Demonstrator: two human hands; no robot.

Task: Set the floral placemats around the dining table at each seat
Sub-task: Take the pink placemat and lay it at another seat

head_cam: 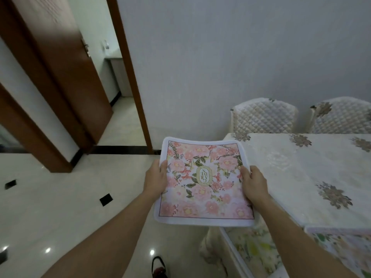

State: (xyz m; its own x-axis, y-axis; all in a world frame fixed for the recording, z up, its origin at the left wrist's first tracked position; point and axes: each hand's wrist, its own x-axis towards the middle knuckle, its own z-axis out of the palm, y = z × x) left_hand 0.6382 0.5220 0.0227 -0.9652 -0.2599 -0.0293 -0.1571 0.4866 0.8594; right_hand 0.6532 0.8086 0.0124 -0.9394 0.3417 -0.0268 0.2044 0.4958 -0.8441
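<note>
Currently, entries run from the largest item down.

Room: pale wall, glossy tiled floor (pixel 66 213), brown door (pixel 66 81) standing open at the left.

Tabletop: the tabletop (pixel 301 177) fills the right side under a cream cloth with grey-brown flower motifs. No placemat lies on the part in view; its right end is cut off.

Seats: two quilted chair backs (pixel 265 117) stand at the far edge, pushed against the wall.

Lower right: another floral-printed surface (pixel 341 249) sits below the near edge; whether it is a chair cover or cloth cannot be told.

Placemat: the pink floral placemat (pixel 202 183) with a white border is held in the air, roughly level, printed side up. It hangs over the floor at the left corner of the tabletop, its right edge overlapping that corner in view; contact cannot be confirmed.

Left hand: left hand (pixel 155 179) is clamped on the left edge, thumb on top, fingers underneath and hidden.

Right hand: right hand (pixel 255 183) is clamped on the right edge the same way, thumb on top.

Handling, judged: light and soft. The far edge bows and the corners curl slightly, so it would probably droop from one corner. Two opposite mid-edges look the soundest hold, letting it be lowered flat. Fabric face, low slip risk, not fragile.

Stage, judged: carrying toward a seat, not yet laid.
</note>
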